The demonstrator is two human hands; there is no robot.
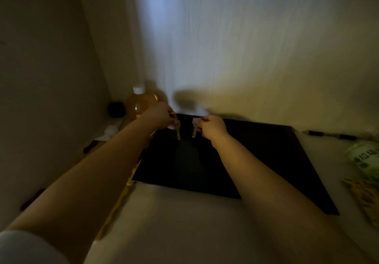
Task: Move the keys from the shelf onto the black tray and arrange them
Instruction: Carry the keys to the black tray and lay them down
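Black tray (pixel 256 161) lies flat on the pale surface, filling the middle, far edge near the wall. Both hands hover over its far left part, close together. Left hand (pixel 162 116) pinches one key (pixel 178 133) by the head; right hand (pixel 212 127) pinches another key (pixel 194 130) likewise. Both blades hang down, long axes roughly upright, tips above the tray, not clearly touching it. Keys are just beside each other, parallel. Likely next: lower and lay them flat. Image blurred, dim.
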